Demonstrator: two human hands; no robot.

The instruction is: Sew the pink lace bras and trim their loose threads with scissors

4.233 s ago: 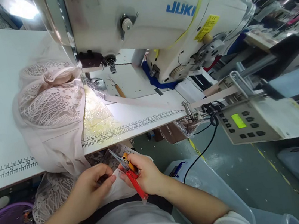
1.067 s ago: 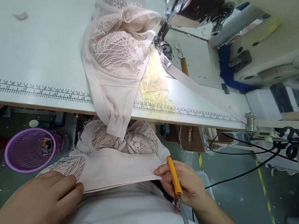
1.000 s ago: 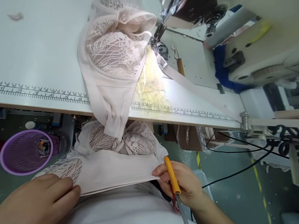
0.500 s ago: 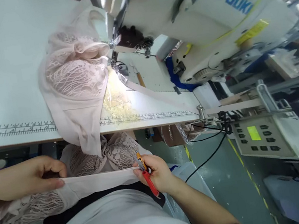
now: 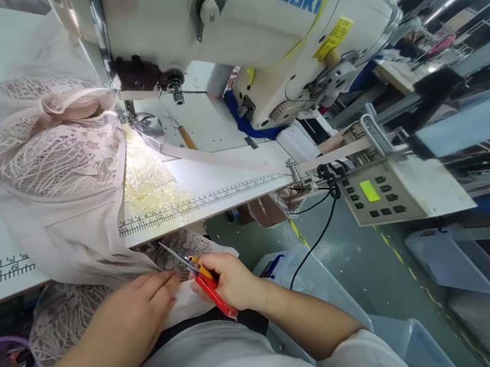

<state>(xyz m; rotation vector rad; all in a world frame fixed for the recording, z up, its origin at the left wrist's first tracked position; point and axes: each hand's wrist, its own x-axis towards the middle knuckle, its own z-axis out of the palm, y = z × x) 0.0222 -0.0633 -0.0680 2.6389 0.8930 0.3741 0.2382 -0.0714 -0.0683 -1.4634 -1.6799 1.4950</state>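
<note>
A beige lace bra (image 5: 54, 155) lies on the sewing table, its front edge under the needle area of the sewing machine (image 5: 219, 20) and its lower part hanging over the table edge. A second lace section (image 5: 63, 314) hangs below that edge, in front of my body. My left hand (image 5: 137, 309) is closed on the bra's pale band, its fingertips pressed together. Close to its right, my right hand (image 5: 232, 281) grips scissors (image 5: 210, 291) with red and orange handles. The blades point up and left, near the left fingers. Part of the band passes beneath both hands.
A ruler strip (image 5: 210, 198) runs along the table's front edge. To the right stands a control box (image 5: 395, 191) with a lit green screen, cables hanging from it. Clear plastic bins (image 5: 316, 278) sit on the floor. A wooden-handled tool (image 5: 186, 137) lies behind the needle.
My left hand has moved right along the band, up to my right hand. The scissors have shifted left, their blades now showing clearly. The view has turned to the right.
</note>
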